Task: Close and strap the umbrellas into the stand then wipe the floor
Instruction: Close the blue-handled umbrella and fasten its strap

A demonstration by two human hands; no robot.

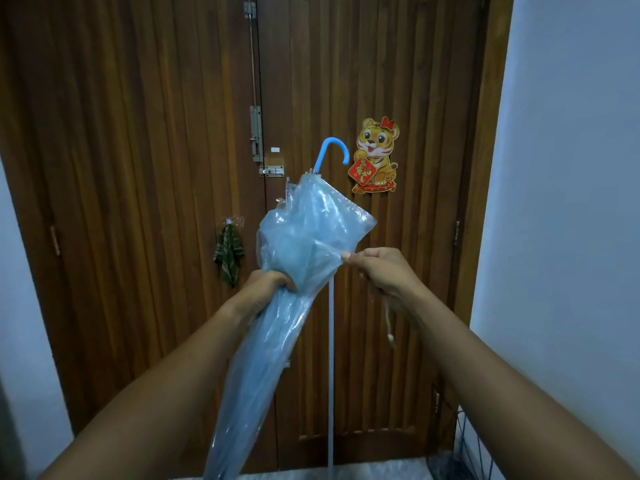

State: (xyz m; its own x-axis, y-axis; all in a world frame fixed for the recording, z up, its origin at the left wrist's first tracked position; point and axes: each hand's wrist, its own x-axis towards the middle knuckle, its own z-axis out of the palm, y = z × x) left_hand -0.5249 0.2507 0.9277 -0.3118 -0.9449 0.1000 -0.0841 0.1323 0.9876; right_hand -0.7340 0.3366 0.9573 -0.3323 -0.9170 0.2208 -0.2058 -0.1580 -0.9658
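Observation:
A light blue translucent umbrella is held upright in front of me, its blue hooked handle at the top and its folded canopy running down toward the bottom left. My left hand grips the gathered canopy around its middle. My right hand pinches the canopy's loose edge on the right side, and a short white cord with a bead dangles below that hand. A thin white strap hangs straight down from the umbrella. Part of a black wire stand shows at the bottom right.
A closed wooden double door fills the view, with metal bolts along its centre. A green checked cloth hangs on a hook at the door's left. A tiger sticker sits on the right leaf. White walls flank both sides.

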